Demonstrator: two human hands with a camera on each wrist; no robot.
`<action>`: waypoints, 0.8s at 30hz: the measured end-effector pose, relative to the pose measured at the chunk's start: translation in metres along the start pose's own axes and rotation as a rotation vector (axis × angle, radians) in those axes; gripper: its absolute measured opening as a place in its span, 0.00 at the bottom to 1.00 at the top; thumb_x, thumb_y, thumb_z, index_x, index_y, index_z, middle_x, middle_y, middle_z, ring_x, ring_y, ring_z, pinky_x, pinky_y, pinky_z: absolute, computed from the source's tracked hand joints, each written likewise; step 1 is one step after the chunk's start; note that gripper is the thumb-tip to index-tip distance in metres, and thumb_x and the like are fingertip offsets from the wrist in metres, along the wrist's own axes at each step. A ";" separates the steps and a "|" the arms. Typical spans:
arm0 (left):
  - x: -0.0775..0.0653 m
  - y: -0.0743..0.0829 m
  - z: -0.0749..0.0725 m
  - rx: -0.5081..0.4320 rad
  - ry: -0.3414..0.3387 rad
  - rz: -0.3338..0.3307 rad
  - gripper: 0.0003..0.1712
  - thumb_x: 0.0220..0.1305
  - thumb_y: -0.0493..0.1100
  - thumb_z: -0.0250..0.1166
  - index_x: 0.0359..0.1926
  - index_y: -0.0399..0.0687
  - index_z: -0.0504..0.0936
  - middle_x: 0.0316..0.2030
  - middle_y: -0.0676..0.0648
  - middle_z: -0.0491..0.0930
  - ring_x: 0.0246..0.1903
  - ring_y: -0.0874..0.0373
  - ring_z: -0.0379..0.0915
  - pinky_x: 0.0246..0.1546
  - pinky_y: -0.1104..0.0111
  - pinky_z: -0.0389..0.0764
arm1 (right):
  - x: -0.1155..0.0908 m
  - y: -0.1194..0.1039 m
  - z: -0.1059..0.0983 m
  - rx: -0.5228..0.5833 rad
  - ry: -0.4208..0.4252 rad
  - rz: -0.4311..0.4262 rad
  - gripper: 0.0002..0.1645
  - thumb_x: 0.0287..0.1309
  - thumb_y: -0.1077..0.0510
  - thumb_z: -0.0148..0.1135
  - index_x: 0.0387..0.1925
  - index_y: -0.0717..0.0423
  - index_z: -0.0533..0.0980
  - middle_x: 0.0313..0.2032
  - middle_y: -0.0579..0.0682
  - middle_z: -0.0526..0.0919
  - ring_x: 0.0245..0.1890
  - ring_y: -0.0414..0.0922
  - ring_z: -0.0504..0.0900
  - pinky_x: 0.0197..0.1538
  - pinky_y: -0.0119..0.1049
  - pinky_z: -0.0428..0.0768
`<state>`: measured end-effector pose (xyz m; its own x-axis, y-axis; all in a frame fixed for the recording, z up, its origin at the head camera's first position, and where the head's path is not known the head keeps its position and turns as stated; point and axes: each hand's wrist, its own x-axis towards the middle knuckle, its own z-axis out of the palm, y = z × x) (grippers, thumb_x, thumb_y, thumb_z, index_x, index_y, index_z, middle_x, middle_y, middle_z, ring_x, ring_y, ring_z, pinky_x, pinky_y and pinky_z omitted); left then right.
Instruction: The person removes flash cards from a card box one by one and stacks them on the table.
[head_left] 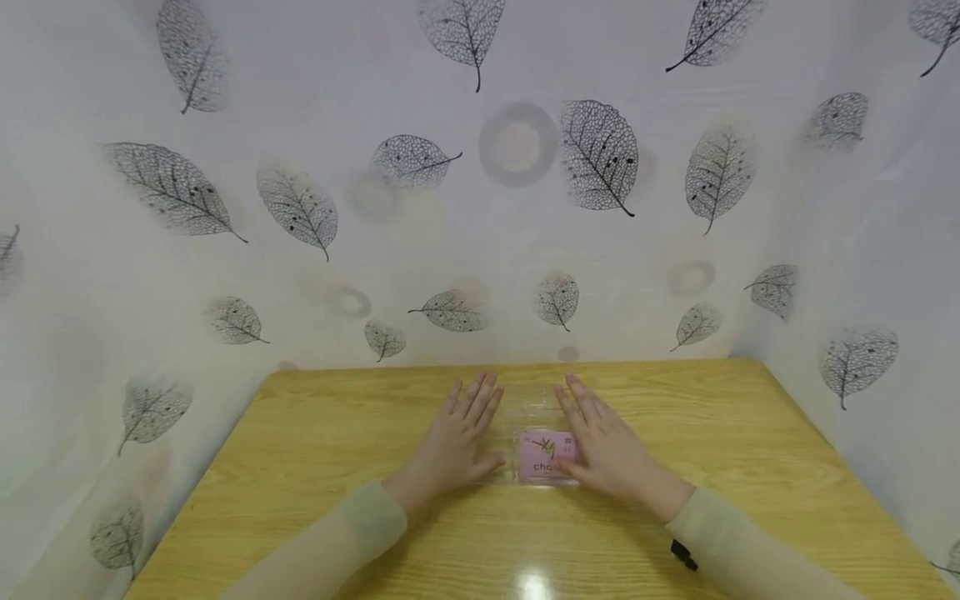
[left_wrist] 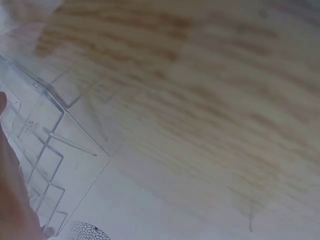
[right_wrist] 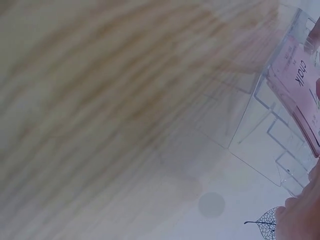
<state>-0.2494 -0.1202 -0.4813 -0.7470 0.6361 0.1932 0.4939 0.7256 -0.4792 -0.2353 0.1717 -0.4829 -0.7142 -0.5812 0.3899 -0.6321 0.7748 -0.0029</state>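
A clear plastic tiered holder (head_left: 531, 404) stands on the table between both hands. Pink cards lie at its right front, the top pink card (head_left: 534, 454) printed with a picture and the word "chalk". Beside the holder's left side is my left hand (head_left: 457, 442), fingers straight and pointing away, thumb toward the front. My right hand (head_left: 611, 450) lies along the opposite side with straight fingers, its thumb over the pink card's edge. The stepped side of the holder (left_wrist: 50, 150) shows in the left wrist view. In the right wrist view the card stack (right_wrist: 295, 85) leans inside the holder.
The wooden table (head_left: 330, 467) reaches back to a white curtain (head_left: 510, 242) printed with dark leaves, which also hangs along both sides. A small black object (head_left: 683, 554) shows beneath the right sleeve's cuff.
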 end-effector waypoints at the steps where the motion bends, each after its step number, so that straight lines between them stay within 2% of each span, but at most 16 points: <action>1: 0.000 0.000 0.000 -0.001 -0.001 -0.001 0.62 0.71 0.82 0.42 0.85 0.41 0.48 0.86 0.39 0.43 0.86 0.43 0.42 0.85 0.48 0.53 | 0.000 0.001 0.000 0.004 0.004 0.000 0.70 0.56 0.31 0.72 0.81 0.69 0.52 0.81 0.73 0.53 0.79 0.68 0.62 0.77 0.62 0.68; 10: 0.001 0.001 0.003 0.004 0.012 -0.009 0.62 0.71 0.82 0.43 0.85 0.41 0.49 0.86 0.38 0.46 0.86 0.44 0.42 0.85 0.48 0.54 | 0.000 0.003 -0.007 -0.012 -0.049 0.001 0.68 0.62 0.31 0.67 0.81 0.73 0.50 0.82 0.71 0.52 0.81 0.66 0.59 0.81 0.58 0.62; 13: 0.002 0.001 0.003 -0.003 0.001 -0.011 0.62 0.71 0.82 0.42 0.85 0.41 0.48 0.86 0.39 0.44 0.86 0.44 0.40 0.85 0.48 0.52 | 0.000 0.003 -0.011 -0.013 -0.031 -0.007 0.67 0.62 0.32 0.68 0.80 0.74 0.51 0.81 0.71 0.54 0.80 0.66 0.60 0.80 0.59 0.64; 19: 0.001 0.002 0.001 -0.004 0.001 -0.007 0.61 0.71 0.82 0.42 0.85 0.41 0.48 0.86 0.38 0.45 0.86 0.43 0.42 0.85 0.48 0.54 | -0.001 0.004 -0.015 0.029 0.033 -0.016 0.64 0.60 0.36 0.71 0.79 0.73 0.56 0.80 0.70 0.60 0.77 0.66 0.67 0.77 0.61 0.69; 24: 0.001 0.002 0.000 -0.013 -0.004 -0.005 0.62 0.71 0.82 0.43 0.85 0.41 0.47 0.86 0.37 0.42 0.86 0.43 0.41 0.85 0.47 0.52 | -0.001 0.006 -0.020 0.100 0.042 0.027 0.58 0.64 0.40 0.69 0.79 0.71 0.57 0.78 0.68 0.64 0.75 0.67 0.70 0.77 0.61 0.70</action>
<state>-0.2493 -0.1186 -0.4822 -0.7515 0.6312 0.1918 0.4958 0.7322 -0.4670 -0.2320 0.1816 -0.4652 -0.7193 -0.5484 0.4264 -0.6416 0.7598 -0.1052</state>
